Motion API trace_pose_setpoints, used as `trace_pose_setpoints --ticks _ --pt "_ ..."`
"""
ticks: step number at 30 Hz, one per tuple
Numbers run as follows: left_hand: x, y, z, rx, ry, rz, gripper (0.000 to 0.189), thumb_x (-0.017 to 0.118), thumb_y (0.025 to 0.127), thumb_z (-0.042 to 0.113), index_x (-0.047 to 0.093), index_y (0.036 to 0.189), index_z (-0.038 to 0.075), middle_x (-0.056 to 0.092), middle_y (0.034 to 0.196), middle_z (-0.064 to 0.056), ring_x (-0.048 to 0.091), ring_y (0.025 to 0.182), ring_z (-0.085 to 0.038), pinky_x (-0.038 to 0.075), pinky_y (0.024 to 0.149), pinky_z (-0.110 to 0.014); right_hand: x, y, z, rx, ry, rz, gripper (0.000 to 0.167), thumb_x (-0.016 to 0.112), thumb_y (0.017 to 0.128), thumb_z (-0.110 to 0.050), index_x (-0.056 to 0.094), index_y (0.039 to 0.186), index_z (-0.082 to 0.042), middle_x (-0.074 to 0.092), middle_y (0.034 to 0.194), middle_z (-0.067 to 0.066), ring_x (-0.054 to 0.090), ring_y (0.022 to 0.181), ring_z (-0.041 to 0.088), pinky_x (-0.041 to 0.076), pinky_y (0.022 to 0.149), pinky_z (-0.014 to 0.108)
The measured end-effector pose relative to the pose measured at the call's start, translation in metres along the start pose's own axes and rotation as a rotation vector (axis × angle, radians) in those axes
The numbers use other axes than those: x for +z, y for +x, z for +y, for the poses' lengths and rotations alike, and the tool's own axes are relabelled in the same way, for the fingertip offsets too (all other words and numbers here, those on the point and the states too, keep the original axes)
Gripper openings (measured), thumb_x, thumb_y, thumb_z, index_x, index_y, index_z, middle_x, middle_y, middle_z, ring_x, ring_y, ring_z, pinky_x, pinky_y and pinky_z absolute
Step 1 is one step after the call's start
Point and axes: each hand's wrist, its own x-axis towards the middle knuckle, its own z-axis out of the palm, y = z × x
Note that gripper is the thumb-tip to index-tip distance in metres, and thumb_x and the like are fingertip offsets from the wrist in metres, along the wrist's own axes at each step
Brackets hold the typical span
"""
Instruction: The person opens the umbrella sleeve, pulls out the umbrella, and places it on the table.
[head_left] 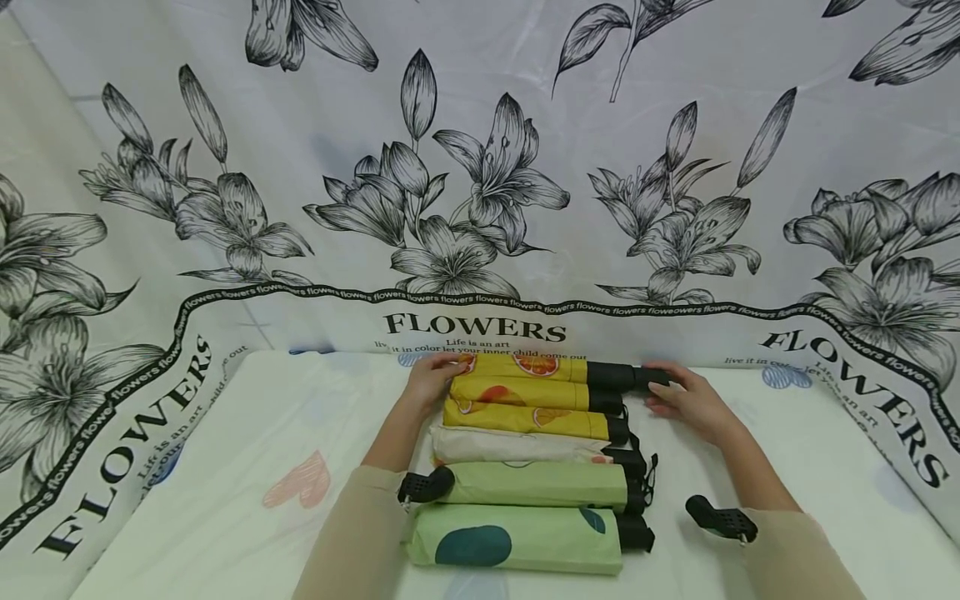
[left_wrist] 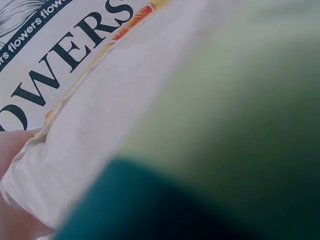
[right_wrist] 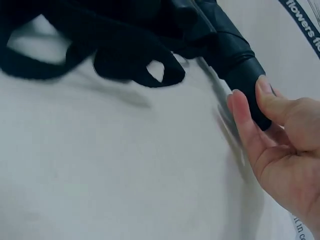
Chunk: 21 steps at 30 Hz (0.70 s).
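Observation:
Several folded umbrellas lie side by side in a row. At the back is a yellow umbrella (head_left: pixel 558 367) with orange-slice prints and a long black handle (head_left: pixel 651 377). My left hand (head_left: pixel 431 377) holds its left end, fingertips over the fabric; in the left wrist view the hand is mostly hidden behind a white umbrella (left_wrist: pixel 115 95). My right hand (head_left: pixel 693 402) pinches the handle's tip between thumb and fingers, clearly seen in the right wrist view, where the handle (right_wrist: pixel 247 82) slants down into the grip.
Nearer are two more yellow umbrellas, the white one, a light green umbrella (head_left: pixel 540 483) and a green umbrella with dark leaf prints (head_left: pixel 562 542). Black wrist straps (right_wrist: pixel 135 65) hang off the handles. Behind the white tablecloth (head_left: pixel 300 425) rises a flower-printed curtain (head_left: pixel 585 250).

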Motion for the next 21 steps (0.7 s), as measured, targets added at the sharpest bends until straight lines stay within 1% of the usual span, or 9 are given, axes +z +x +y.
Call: trace_pose_setpoints --ticks 3,6,8,10,13,15,17,19,21 --pt "0.000 0.000 -0.001 0.009 -0.007 0.001 0.030 0.071 0.100 0.003 0.069 0.127 -0.009 0.066 0.090 0.000 0.058 0.082 -0.007 0.050 0.071 -0.016 -0.007 -0.005 0.001 -0.003 0.019 -0.003 0.055 0.050 0.112 -0.005 0.027 0.160 0.007 0.015 0.161 0.039 0.071 0.094 0.007 0.063 0.085 0.027" --pt "0.000 0.000 -0.001 0.021 -0.010 -0.002 0.029 0.070 0.099 0.001 0.068 0.126 -0.011 0.066 0.089 0.000 0.058 0.080 -0.007 0.050 0.069 -0.016 -0.014 -0.010 0.000 0.001 0.011 -0.007 0.056 0.049 0.112 -0.005 0.024 0.161 0.008 0.007 0.164 0.040 0.071 0.095 0.005 0.062 0.088 0.026" --pt "0.000 0.000 -0.001 0.028 -0.012 -0.005 0.029 0.070 0.099 0.001 0.068 0.126 -0.011 0.065 0.088 -0.001 0.058 0.079 -0.007 0.051 0.069 -0.015 -0.018 -0.013 -0.001 0.009 0.004 -0.011 0.058 0.049 0.112 -0.005 0.022 0.161 0.008 -0.005 0.167 0.039 0.071 0.096 0.004 0.061 0.089 0.026" --pt "0.000 0.000 0.000 0.028 -0.014 -0.003 0.029 0.070 0.099 0.000 0.068 0.126 -0.011 0.065 0.088 -0.001 0.058 0.078 -0.007 0.051 0.068 -0.015 -0.022 -0.015 -0.002 0.014 -0.004 -0.014 0.059 0.049 0.112 -0.005 0.021 0.162 0.008 -0.006 0.167 0.039 0.071 0.096 0.004 0.061 0.090 0.025" --pt "0.000 -0.001 0.001 0.025 -0.011 -0.004 0.029 0.071 0.099 0.001 0.069 0.126 -0.010 0.067 0.089 -0.001 0.060 0.078 -0.007 0.051 0.068 -0.016 -0.029 -0.019 -0.002 0.017 -0.004 -0.006 0.057 0.050 0.112 -0.006 0.025 0.162 0.006 0.003 0.166 0.038 0.071 0.097 0.005 0.061 0.090 0.026" --pt "0.000 -0.001 0.001 0.025 -0.008 -0.004 0.030 0.072 0.098 0.001 0.069 0.126 -0.010 0.069 0.090 -0.002 0.061 0.078 -0.007 0.051 0.069 -0.016 -0.034 -0.021 0.000 0.016 0.000 0.001 0.055 0.051 0.112 -0.007 0.030 0.162 0.003 0.011 0.163 0.038 0.071 0.097 0.006 0.062 0.089 0.026" --pt "0.001 -0.001 0.001 0.026 -0.004 -0.005 0.030 0.072 0.098 0.002 0.069 0.126 -0.010 0.070 0.091 -0.002 0.061 0.079 -0.006 0.051 0.070 -0.016 -0.040 -0.023 0.001 0.019 0.005 0.004 0.052 0.052 0.111 -0.008 0.035 0.161 -0.002 0.009 0.165 0.038 0.071 0.097 0.006 0.061 0.090 0.026" --pt "0.001 -0.001 0.000 0.028 -0.004 -0.005 0.029 0.072 0.098 0.001 0.069 0.125 -0.010 0.070 0.090 -0.002 0.061 0.079 -0.006 0.051 0.071 -0.016 -0.045 -0.025 0.003 0.027 0.021 0.005 0.049 0.053 0.111 -0.008 0.041 0.158 -0.009 0.004 0.166 0.037 0.072 0.097 0.007 0.061 0.090 0.027" --pt "0.001 -0.001 0.000 0.027 -0.008 -0.004 0.029 0.072 0.098 0.001 0.069 0.125 -0.010 0.070 0.089 -0.002 0.061 0.079 -0.006 0.051 0.071 -0.016 -0.051 -0.026 0.005 0.037 0.039 0.007 0.044 0.054 0.111 -0.008 0.048 0.154 -0.018 0.004 0.165 0.037 0.072 0.097 0.007 0.061 0.091 0.027"
